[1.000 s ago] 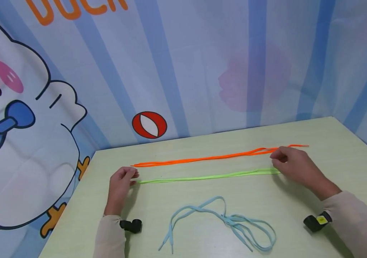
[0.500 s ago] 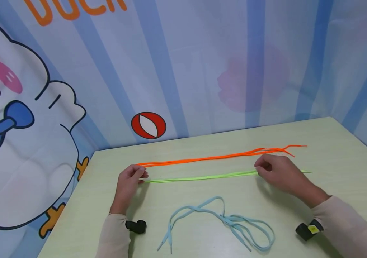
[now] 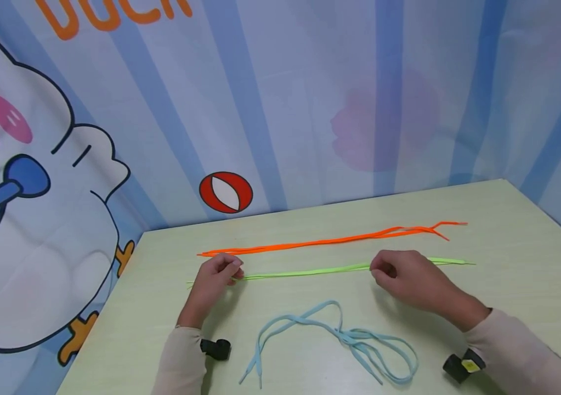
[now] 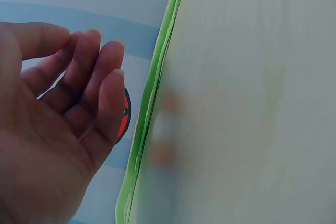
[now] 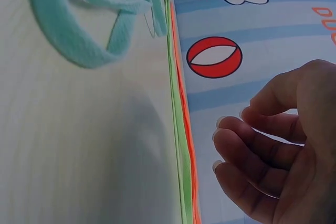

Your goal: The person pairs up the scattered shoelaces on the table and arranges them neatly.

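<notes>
A lime-green shoelace (image 3: 310, 272) lies stretched across the table in doubled strands. Over its left part hovers my left hand (image 3: 213, 282), fingers loosely bent and thumb near the index finger. In the left wrist view the green shoelace (image 4: 148, 93) runs past the fingertips, with nothing between them. My right hand (image 3: 411, 280) hangs above the right part, also loosely curled; the right wrist view shows the green shoelace (image 5: 176, 108) apart from its fingers. Behind lies an orange shoelace (image 3: 319, 241), its right ends forked. Closer to me, a light blue shoelace (image 3: 354, 341) lies in loose loops.
The pale wooden table (image 3: 522, 307) meets a blue striped cloth backdrop (image 3: 305, 109) with a printed duck and a red-and-white ball (image 3: 226, 192). Black wrist cameras sit on both wrists, such as the left camera (image 3: 217, 349).
Both hands have moved inward along the green shoelace, left hand rightward and right hand leftward. Both ends of the green shoelace now show outside the hands. The other shoelaces lie still.
</notes>
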Demonstrator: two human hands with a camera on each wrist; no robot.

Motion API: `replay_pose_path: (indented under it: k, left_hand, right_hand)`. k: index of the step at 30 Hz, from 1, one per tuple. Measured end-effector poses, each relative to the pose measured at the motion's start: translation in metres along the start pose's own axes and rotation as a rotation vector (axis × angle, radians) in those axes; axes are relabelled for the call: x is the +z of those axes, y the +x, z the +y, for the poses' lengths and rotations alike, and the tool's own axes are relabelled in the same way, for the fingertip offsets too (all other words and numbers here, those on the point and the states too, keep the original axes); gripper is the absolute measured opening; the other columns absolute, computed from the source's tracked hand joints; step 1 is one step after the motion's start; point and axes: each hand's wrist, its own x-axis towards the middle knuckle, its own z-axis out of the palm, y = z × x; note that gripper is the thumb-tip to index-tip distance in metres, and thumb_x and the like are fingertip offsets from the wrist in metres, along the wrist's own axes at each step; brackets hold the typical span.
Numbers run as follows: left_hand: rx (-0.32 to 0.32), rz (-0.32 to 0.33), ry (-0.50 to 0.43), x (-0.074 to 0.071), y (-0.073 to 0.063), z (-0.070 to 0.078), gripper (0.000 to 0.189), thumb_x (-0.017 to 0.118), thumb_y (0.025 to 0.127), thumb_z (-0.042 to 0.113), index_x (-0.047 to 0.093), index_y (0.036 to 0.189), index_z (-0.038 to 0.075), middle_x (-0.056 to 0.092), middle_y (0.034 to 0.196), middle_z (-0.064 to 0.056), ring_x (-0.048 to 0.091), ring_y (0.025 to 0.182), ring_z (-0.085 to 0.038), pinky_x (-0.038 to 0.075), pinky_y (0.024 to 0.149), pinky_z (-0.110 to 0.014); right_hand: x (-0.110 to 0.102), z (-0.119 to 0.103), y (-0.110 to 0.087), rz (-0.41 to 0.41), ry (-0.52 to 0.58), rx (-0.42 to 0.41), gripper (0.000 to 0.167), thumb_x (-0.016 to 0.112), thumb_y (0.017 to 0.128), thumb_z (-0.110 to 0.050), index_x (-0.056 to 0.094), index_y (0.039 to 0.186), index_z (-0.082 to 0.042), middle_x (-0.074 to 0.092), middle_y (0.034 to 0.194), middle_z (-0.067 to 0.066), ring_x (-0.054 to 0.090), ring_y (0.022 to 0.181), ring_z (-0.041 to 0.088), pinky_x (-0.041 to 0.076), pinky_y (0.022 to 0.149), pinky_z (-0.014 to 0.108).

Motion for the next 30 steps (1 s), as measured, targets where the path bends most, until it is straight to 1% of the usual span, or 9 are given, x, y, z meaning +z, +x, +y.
replay_pose_path:
  k: [4,9,14,19,24,26,30]
  left_hand:
    - [-0.001,-0.055,0.021,0.009,-0.003,0.005,0.026,0.059,0.102,0.026,0.067,0.113,0.004,0.068,0.095,-0.009,0.065,0.091,-0.026,0.053,0.078,-0.035]
    - [0.021,-0.143,0.071,0.020,-0.007,0.014,0.024,0.060,0.101,0.027,0.068,0.112,0.007,0.068,0.092,-0.006,0.065,0.088,-0.023,0.052,0.075,-0.036]
    - [0.062,-0.242,0.130,0.028,-0.012,0.022,0.022,0.061,0.101,0.028,0.069,0.110,0.010,0.068,0.091,-0.006,0.064,0.089,-0.024,0.052,0.075,-0.037]
    - [0.108,-0.302,0.151,0.032,-0.014,0.026,0.023,0.059,0.102,0.028,0.069,0.110,0.010,0.068,0.092,-0.005,0.065,0.088,-0.023,0.052,0.076,-0.038]
    - [0.145,-0.369,0.177,0.041,-0.017,0.027,0.022,0.058,0.103,0.028,0.069,0.108,0.011,0.068,0.091,-0.004,0.064,0.087,-0.022,0.052,0.075,-0.037]
    - [0.148,-0.399,0.193,0.044,-0.019,0.029,0.021,0.058,0.103,0.029,0.070,0.107,0.012,0.067,0.091,-0.003,0.063,0.087,-0.022,0.051,0.076,-0.037]
    - [0.128,-0.459,0.236,0.049,-0.022,0.034,0.019,0.059,0.102,0.030,0.070,0.108,0.016,0.067,0.090,-0.003,0.063,0.085,-0.022,0.050,0.080,-0.038]
  right_hand:
    - [0.006,-0.002,-0.001,-0.033,0.017,-0.008,0.007,0.064,0.093,-0.013,0.070,0.098,-0.013,0.062,0.081,-0.010,0.054,0.070,0.010,0.048,0.064,0.029]
    - [0.011,-0.005,-0.003,-0.068,0.007,-0.017,0.007,0.066,0.093,-0.014,0.071,0.098,-0.014,0.061,0.080,-0.011,0.054,0.070,0.009,0.049,0.064,0.028]
    - [0.012,-0.009,-0.003,-0.086,-0.019,-0.049,0.008,0.067,0.093,-0.015,0.071,0.099,-0.014,0.061,0.081,-0.012,0.054,0.071,0.007,0.049,0.066,0.029]
    - [0.012,-0.012,-0.003,-0.110,-0.024,-0.069,0.009,0.067,0.093,-0.016,0.072,0.101,-0.014,0.062,0.083,-0.013,0.054,0.072,0.006,0.050,0.067,0.029]
    - [0.016,-0.015,-0.005,-0.141,-0.043,-0.101,0.011,0.066,0.093,-0.016,0.072,0.103,-0.014,0.062,0.084,-0.015,0.054,0.074,0.004,0.050,0.069,0.029]
    - [0.018,-0.016,-0.006,-0.154,-0.053,-0.112,0.013,0.067,0.093,-0.017,0.072,0.104,-0.014,0.061,0.085,-0.016,0.055,0.075,0.003,0.050,0.070,0.030]
    - [0.020,-0.020,-0.008,-0.179,-0.062,-0.128,0.016,0.068,0.093,-0.019,0.071,0.108,-0.015,0.060,0.088,-0.016,0.054,0.077,0.003,0.050,0.070,0.029]
